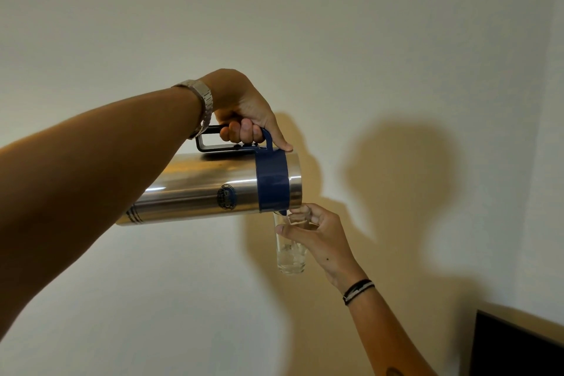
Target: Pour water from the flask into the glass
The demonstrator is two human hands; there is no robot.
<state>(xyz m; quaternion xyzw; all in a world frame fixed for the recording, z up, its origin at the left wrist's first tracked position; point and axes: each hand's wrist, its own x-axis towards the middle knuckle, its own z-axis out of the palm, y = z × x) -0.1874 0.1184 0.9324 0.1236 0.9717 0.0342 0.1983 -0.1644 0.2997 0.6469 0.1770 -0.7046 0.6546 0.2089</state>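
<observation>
A steel flask [198, 189] with a blue collar and blue handle lies tipped almost level in the air. My left hand [244, 113] grips its handle from above, a metal watch on that wrist. The flask's blue spout rests just over the rim of a tall clear glass [290, 250]. My right hand [320, 235] holds the glass near its top, fingers wrapped round the rim, with dark bands on the wrist. Some water sits in the lower part of the glass. Both objects are held up in front of a pale wall.
A plain pale wall [305, 24] fills the view, with shadows of the arms and flask on it. A dark flat panel [518, 348], like a screen, shows at the bottom right corner.
</observation>
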